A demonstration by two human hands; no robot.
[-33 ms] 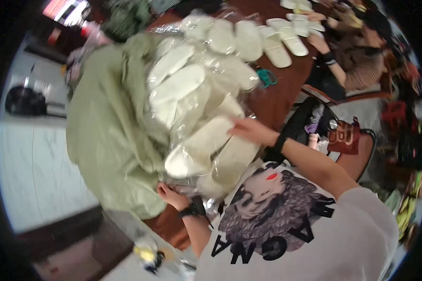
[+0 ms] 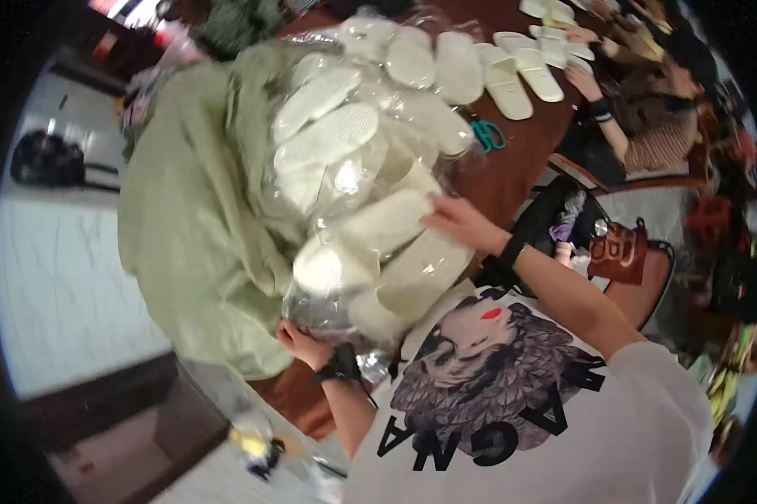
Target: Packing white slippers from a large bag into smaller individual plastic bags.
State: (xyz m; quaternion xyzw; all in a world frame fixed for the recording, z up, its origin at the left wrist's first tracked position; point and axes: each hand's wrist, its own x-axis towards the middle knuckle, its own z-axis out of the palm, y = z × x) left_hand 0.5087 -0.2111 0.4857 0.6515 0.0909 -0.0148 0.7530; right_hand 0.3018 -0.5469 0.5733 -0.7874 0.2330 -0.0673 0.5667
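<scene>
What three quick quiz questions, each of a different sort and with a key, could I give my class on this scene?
1. True or false: the scissors lie on the table.
2. What colour are the bagged slippers? A) black B) cream C) pink
3. Which is nearer the scissors: the wearer's left hand or right hand?

Key: 1. True. 2. B. 3. The right hand.

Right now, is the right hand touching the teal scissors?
Apart. The head view shows brown tabletop between the right hand and the teal scissors, which lie farther from the wearer.
</scene>
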